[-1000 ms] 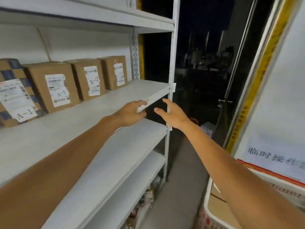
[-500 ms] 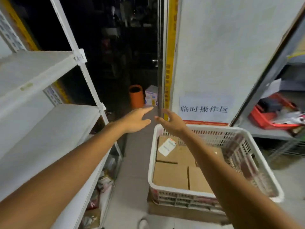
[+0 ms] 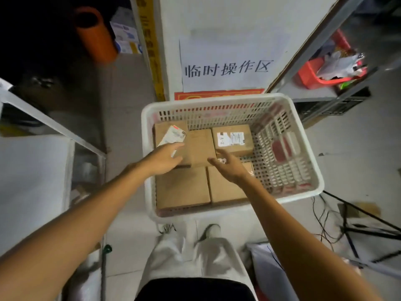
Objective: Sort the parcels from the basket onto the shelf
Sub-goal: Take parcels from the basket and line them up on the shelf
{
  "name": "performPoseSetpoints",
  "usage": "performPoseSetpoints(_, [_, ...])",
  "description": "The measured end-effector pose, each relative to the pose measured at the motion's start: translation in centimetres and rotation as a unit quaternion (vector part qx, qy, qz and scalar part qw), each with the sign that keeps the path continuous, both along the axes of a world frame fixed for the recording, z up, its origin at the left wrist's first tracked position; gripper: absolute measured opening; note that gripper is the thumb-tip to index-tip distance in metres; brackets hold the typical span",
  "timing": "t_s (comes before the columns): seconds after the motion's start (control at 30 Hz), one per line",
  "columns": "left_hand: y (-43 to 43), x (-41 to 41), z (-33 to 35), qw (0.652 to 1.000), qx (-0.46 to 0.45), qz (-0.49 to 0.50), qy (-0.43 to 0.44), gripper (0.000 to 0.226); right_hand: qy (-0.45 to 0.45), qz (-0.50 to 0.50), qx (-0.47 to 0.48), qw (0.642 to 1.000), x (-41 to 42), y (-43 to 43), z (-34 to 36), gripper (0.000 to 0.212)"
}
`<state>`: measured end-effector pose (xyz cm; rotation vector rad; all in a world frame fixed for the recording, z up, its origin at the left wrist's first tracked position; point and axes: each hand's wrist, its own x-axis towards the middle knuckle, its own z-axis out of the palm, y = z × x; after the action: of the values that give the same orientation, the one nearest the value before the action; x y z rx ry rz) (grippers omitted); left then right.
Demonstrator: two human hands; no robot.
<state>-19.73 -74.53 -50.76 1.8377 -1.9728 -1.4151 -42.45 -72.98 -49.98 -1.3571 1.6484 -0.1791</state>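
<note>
A white perforated plastic basket (image 3: 217, 101) sits on the floor in front of the person's feet. Brown cardboard parcels are packed flat across its left and middle, so their tops are within easy reach from above. Both arms stretch down into it, probably to choose the next one.

The left hand (image 3: 166, 159) hovers over the back-left cardboard parcel with the skewed white label (image 3: 165, 129). Its grip is spread flat, with the fingers straight, and has hold of nothing. The right hand (image 3: 229, 168) hangs over the middle of the load, just in front of the small cardboard parcel marked A-2 (image 3: 233, 139). Its fingers are loosely apart and it is empty too.

The white shelf board (image 3: 32, 187) they are bound for lies to the left, cut off by the frame edge.

I cannot tell whether the left fingertips touch the cardboard or only float above it. The plain front-left parcel (image 3: 182, 187) shows no label, so its slot is unknown. The right wrist covers part of its neighbour, and the skewed label is too blurred to read.
</note>
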Motion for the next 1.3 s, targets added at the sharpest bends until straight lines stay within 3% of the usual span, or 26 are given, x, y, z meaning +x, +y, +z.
performPoseSetpoints(0.17, [-0.3,-2.9,-5.2,0.997,0.077,0.012,0.007,0.048,0.011,0.005,0.035,0.999,-4.1,-0.8,-3.6,0.056])
performPoseSetpoints(0.33, [0.1,-7.5,-8.8,0.99,0.129,0.048,0.005,0.046,0.086,0.024,0.034,0.995,-9.6,-2.1,-7.4,0.055])
performPoseSetpoints(0.5, [0.8,-11.9,-11.7,0.99,0.107,0.083,-0.032,0.049,0.132,0.091,0.051,0.986,-14.4,-3.1,-11.2,0.05])
performPoseSetpoints(0.7, [0.0,-15.0,-13.7,0.983,0.072,0.036,-0.166,0.055,-0.005,-0.021,0.153,0.988,-16.9,-3.2,-13.9,0.061])
performPoseSetpoints(0.8, [-0.3,-16.0,-14.5,0.975,0.09,0.018,-0.201,0.055,-0.025,-0.063,0.162,0.984,-17.2,-2.8,-15.0,0.072])
performPoseSetpoints(0.9, [-0.7,-17.2,-15.1,0.965,0.107,-0.002,-0.238,0.059,-0.036,-0.098,0.193,0.976,-17.5,-2.7,-16.1,0.064])
performPoseSetpoints(1.07, [-3.3,-17.1,-15.6,0.957,0.163,-0.092,-0.224,0.073,-0.116,-0.152,0.279,0.941,-18.5,-2.9,-18.1,0.067])
performPoseSetpoints(1.3, [-5.1,-18.6,-16.2,0.946,0.192,-0.153,-0.21,0.113,-0.155,-0.169,0.343,0.911,-18.3,-2.7,-19.5,0.097])
